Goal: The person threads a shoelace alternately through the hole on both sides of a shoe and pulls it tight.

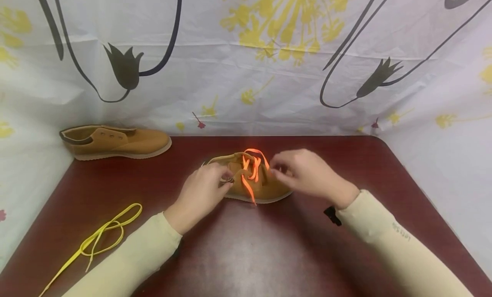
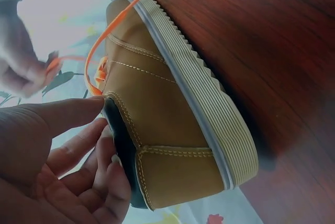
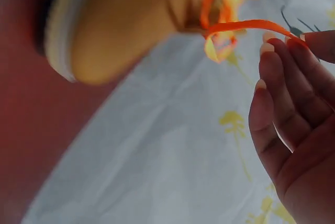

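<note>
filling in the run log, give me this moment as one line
right hand: pinches orange lace | left hand: holds laced shoe at opening | other shoe: unlaced | yellow lace: on table

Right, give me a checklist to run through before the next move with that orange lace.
1. Right grip pinching the orange lace: ok.
2. Left grip touching the laced shoe at its opening: ok.
3. Laced shoe sole-down on the table: ok.
4. Orange lace tied: not ok; one end hangs loose over the shoe's side.
5. Lacing complete: cannot tell; part of it is hidden.
6. Yellow lace clear of the laced shoe: ok; it lies apart.
</note>
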`<state>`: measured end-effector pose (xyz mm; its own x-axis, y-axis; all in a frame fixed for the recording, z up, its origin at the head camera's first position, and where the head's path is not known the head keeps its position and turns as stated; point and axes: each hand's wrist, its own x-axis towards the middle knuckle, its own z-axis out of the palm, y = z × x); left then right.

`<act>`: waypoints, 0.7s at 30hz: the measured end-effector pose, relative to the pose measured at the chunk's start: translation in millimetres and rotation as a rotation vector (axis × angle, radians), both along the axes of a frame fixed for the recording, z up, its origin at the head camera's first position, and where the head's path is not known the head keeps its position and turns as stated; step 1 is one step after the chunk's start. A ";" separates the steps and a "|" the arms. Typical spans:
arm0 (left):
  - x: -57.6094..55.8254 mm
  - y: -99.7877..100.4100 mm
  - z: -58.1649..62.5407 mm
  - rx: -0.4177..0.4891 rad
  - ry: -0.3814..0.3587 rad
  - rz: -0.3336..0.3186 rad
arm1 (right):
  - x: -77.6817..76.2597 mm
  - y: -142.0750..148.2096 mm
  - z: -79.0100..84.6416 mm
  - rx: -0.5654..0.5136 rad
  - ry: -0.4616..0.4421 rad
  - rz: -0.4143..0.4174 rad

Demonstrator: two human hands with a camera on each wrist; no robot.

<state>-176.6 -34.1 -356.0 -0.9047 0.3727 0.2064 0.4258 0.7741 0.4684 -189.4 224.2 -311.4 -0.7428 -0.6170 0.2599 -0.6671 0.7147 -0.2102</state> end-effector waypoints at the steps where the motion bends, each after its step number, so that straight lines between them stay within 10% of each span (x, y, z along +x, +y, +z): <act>1: 0.4 -0.9 -0.4 -0.002 0.013 -0.003 | 3.2 0.1 -6.9 0.018 0.018 0.011; 12: -1.8 -4.6 -6.3 0.018 0.060 -0.035 | 22.6 3.6 -51.3 0.092 0.115 0.023; 21: -3.0 -3.9 -7.4 0.015 0.073 -0.035 | 27.2 3.3 -61.6 0.077 0.011 -0.176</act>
<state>-179.6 -38.1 -363.4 -0.8737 0.4000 0.2769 0.4856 0.7513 0.4469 -162.2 227.5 -373.0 -0.8382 -0.4964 0.2259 -0.5326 0.8341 -0.1434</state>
